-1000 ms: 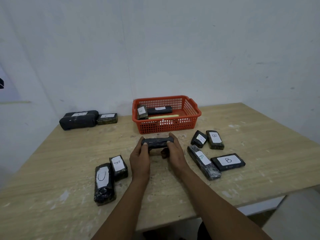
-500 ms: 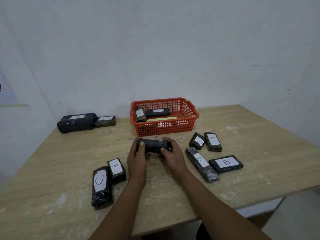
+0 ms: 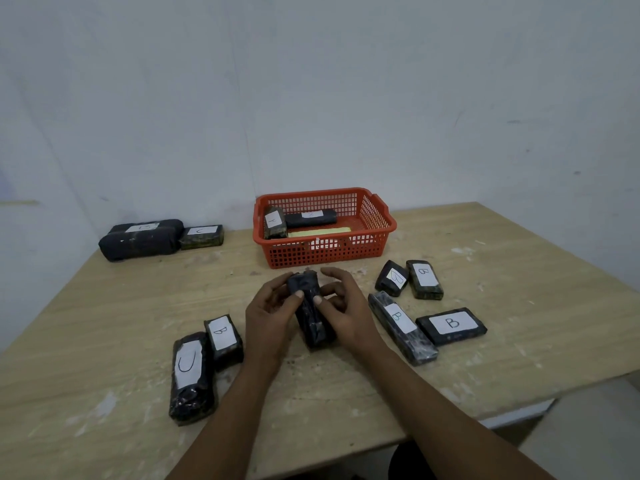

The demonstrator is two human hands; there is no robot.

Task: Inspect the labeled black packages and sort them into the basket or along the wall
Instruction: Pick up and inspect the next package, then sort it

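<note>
A black wrapped package [image 3: 311,317] is held between both hands above the table, lengthwise toward me, with no label showing. My left hand [image 3: 272,315] grips its left side, thumb on top. My right hand [image 3: 343,311] holds its right side, thumb pressing the top. The orange basket [image 3: 377,216] just beyond holds two labeled black packages [image 3: 301,220] and a yellow strip. Against the wall at the left lie a large black package [image 3: 142,239] and a smaller one marked C [image 3: 201,235].
On the wooden table [image 3: 519,306], several packages marked B [image 3: 450,323] lie to the right of my hands. To the left lie one marked C [image 3: 190,374] and one marked B [image 3: 223,337]. The table's front edge runs close to my forearms.
The package was held crosswise between both hands; it has been turned so that it now points lengthwise toward me. The view has shifted slightly.
</note>
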